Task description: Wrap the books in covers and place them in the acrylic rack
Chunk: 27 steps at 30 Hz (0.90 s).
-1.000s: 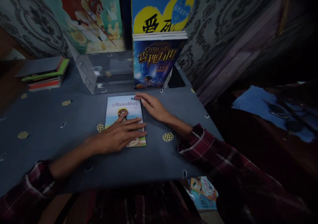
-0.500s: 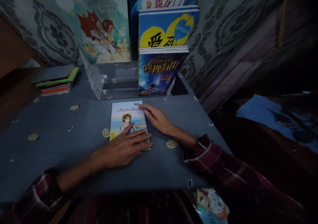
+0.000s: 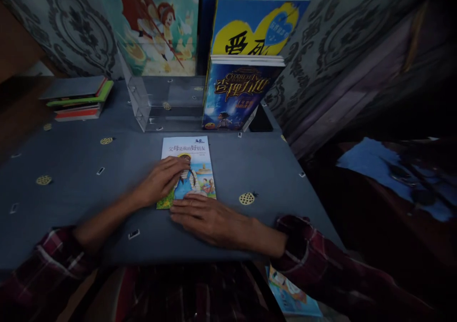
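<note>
A small paperback book (image 3: 200,169) with a girl in a yellow hat on its cover lies flat and closed on the table. My left hand (image 3: 162,179) rests on the book's left side, its fingers stretched over the drawn girl's face. Across the lower edge of the cover lies my right hand (image 3: 205,217), fingers extended flat and pointing left. Neither hand grips the book; both lie on top of it. Part of the cover picture is hidden under the hands.
Behind the book stands a clear acrylic rack (image 3: 143,107) holding a dark blue book (image 3: 239,95), a blue-and-yellow book (image 3: 257,24) and a large picture book (image 3: 160,26). A stack of books (image 3: 78,98) lies at the left. A dark flat object (image 3: 261,121) sits beside the rack.
My left hand has moved up to the book's left side. My right hand has come down from the upper right corner to the lower edge. The camera view has shifted slightly.
</note>
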Motion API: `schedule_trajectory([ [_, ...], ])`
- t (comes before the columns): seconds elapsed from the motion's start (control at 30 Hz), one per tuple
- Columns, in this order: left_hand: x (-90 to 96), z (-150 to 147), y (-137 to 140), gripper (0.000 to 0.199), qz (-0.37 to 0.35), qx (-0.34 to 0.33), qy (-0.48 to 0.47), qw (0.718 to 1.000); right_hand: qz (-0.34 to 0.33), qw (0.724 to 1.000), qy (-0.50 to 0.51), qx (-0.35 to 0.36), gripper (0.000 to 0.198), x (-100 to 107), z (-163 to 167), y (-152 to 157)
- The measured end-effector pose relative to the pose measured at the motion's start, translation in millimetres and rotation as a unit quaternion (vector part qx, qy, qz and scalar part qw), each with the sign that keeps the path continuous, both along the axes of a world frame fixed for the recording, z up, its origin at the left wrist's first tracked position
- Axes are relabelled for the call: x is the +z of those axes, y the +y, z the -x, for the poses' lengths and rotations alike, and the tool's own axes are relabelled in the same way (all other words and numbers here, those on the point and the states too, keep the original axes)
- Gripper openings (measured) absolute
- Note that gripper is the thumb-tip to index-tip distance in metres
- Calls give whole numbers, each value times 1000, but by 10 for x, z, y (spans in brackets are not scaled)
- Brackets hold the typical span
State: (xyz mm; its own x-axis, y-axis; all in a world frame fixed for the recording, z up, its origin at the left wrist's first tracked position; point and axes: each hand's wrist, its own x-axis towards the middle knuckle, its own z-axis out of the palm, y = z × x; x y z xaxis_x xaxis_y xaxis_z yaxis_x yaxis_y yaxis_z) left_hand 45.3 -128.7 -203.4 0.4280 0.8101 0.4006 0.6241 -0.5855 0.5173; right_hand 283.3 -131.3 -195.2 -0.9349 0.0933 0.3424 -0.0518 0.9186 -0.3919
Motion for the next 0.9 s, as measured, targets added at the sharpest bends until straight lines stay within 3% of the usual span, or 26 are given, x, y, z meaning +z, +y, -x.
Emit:
schedule_trajectory([
  [0.1, -20, -22, -33, 26, -32, -9, 55, 998, 38, 998, 13, -40, 32, 21, -138, 70],
  [0.27, -24, -48, -52, 29, -56, 26, 102, 993, 45, 972, 61, -221, 30, -3, -349, 211],
  [0.33, -4, -59, -46, 30, -58, 48, 114, 991, 41, 963, 52, -261, 31, -14, -344, 212],
  [0.47, 110, -28, -1, 29, -29, 68, 127, 989, 87, 964, 37, -250, 28, 57, -190, 79],
  [0.63, 340, -26, 96, 32, 27, 107, 185, 977, 190, 977, -13, -95, 32, 213, 86, -135],
  [0.73, 432, -175, 101, 32, 40, 146, 261, 953, 227, 972, 4, -52, 30, 184, 156, -61],
  [0.8, 458, -313, 81, 31, 42, 171, 319, 931, 268, 959, 50, -84, 28, 109, 143, 119],
  [0.9, 457, -496, 50, 28, 45, 199, 377, 904, 324, 915, 125, -206, 28, -45, 78, 527],
])
